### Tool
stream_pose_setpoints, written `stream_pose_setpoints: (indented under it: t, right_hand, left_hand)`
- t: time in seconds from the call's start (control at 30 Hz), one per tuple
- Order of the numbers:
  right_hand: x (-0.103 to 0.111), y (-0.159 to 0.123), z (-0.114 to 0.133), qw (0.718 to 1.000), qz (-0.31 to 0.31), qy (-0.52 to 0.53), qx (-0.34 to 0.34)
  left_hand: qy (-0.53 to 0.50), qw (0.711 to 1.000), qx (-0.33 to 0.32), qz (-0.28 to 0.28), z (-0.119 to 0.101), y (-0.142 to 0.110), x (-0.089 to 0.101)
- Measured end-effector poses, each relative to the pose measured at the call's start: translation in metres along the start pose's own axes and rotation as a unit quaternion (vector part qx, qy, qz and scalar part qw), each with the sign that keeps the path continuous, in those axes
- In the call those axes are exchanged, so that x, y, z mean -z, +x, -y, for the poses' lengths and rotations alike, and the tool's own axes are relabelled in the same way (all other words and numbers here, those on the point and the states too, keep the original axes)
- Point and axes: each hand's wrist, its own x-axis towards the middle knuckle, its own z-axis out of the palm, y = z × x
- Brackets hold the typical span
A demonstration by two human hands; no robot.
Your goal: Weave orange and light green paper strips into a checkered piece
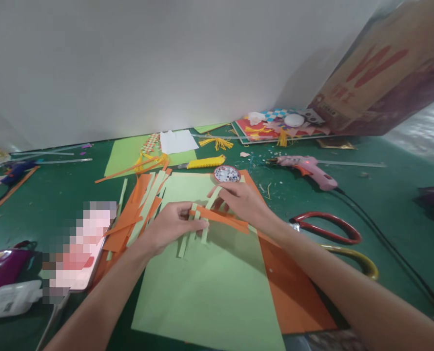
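My left hand [167, 226] pinches orange paper strips [227, 219] where short light green paper strips [192, 236] cross them, thumb in front. The fingers of my right hand [239, 199] are closed around the upper end of another green paper strip [213, 197], by the orange strips; some of its fingertips are hidden behind the paper. Both hands are above a light green sheet [209, 292], which lies on an orange sheet [293, 297]. Loose orange and green strips [144, 209] are piled beside my left hand.
To the right are a pink glue gun [308, 168] with a black cord and red-handled scissors [326, 226]. A yellow cutter [206, 162] and a round lid-like dish [227, 174] lie beyond the sheets. A phone [85, 253] and a white bottle [12, 300] are at left.
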Motion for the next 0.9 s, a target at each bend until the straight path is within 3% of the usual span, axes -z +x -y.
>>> stream_pose_setpoints:
  t: [0.2, 0.47, 0.6, 0.7, 0.9]
  right_hand:
    - [0.004, 0.003, 0.002, 0.984, 0.027, 0.159, -0.071]
    - [0.021, 0.003, 0.004, 0.954, 0.118, 0.270, -0.053]
    - [0.023, 0.003, 0.002, 0.934, 0.163, 0.318, -0.003]
    - [0.021, 0.000, 0.002, 0.930, 0.198, 0.308, 0.033]
    - [0.019, -0.006, 0.002, 0.954, 0.213, 0.186, 0.102]
  left_hand:
    - [0.015, 1.000, -0.003, 0.005, -0.004, -0.001, -0.002]
    - [0.028, 0.999, -0.011, 0.037, -0.001, 0.000, 0.000]
    - [0.032, 0.999, -0.010, 0.042, -0.002, 0.000, 0.000]
    - [0.032, 0.999, -0.009, 0.042, -0.002, 0.000, 0.000]
    - [0.017, 0.999, -0.017, 0.049, 0.002, 0.001, 0.001]
